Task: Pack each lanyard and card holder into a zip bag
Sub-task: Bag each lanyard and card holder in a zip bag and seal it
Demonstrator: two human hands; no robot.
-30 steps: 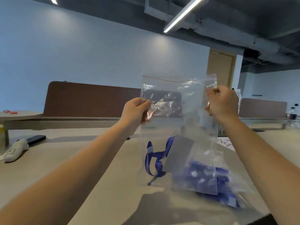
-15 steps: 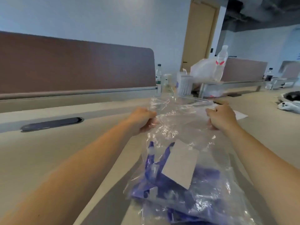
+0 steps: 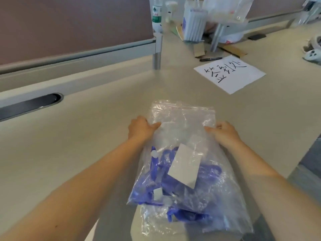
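Blue lanyard (image 3: 161,173) and card holder (image 3: 185,165) already inside zip bag (image 3: 184,122), fingers of left hand (image 3: 141,128) and right hand (image 3: 225,133) clamped on its sides; sealing apparently remains.

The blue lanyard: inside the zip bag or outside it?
Inside: the blue lanyard shows through the clear zip bag both hands hold.

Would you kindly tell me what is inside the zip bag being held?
Inside the zip bag: a blue lanyard and a white card holder. Crinkled plastic hides their attachment and whatever lies underneath.
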